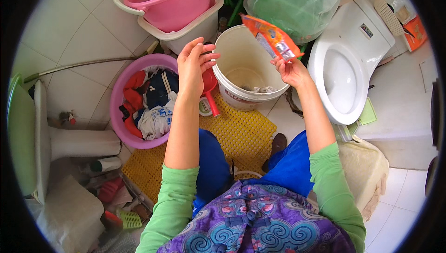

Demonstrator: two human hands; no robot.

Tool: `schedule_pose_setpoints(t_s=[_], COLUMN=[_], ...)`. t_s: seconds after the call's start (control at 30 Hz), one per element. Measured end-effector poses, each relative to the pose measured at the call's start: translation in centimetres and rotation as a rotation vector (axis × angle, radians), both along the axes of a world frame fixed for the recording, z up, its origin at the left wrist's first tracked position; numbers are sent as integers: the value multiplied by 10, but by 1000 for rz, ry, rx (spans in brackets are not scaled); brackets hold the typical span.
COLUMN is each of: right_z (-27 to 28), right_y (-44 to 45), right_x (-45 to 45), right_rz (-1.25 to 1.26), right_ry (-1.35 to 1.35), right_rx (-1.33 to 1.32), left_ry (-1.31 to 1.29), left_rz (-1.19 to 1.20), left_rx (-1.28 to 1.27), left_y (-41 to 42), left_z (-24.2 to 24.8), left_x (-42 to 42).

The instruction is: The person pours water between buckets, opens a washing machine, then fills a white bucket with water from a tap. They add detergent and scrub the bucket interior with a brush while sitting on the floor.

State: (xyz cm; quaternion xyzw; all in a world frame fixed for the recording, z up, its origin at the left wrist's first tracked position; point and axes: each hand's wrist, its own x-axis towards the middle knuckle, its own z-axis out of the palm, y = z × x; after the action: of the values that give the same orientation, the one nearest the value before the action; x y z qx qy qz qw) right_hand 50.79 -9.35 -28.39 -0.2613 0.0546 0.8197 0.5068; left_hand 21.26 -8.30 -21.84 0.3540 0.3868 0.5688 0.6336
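Note:
My right hand grips the lower end of an orange plastic packet, tilted over the right side of a white plastic bucket. A small whitish item lies at the bottom of the bucket. My left hand is raised near the bucket's left rim, fingers apart and holding nothing. A red dipper stands partly behind my left wrist. Left of it, a purple basin holds red, dark blue and white clothes, partly hidden by my left forearm.
A yellow perforated mat lies under the bucket. To the right is a white toilet. Behind stand a pink bucket in a white basin and a plastic-covered green object. At left is a pedestal sink.

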Motion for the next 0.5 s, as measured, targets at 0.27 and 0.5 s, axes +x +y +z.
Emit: schedule_pose_setpoints(t_s=[0.27, 0.5], right_z=[-4, -9], right_y=[-9, -12], right_x=[5, 8], right_rz=[-34, -4], right_ry=[-73, -182], right_rx=[-63, -154], left_ry=[11, 4], left_rz=[-12, -18], left_rx=[-18, -12], left_y=[-1, -2], left_z=[-6, -7], left_x=[-2, -3])
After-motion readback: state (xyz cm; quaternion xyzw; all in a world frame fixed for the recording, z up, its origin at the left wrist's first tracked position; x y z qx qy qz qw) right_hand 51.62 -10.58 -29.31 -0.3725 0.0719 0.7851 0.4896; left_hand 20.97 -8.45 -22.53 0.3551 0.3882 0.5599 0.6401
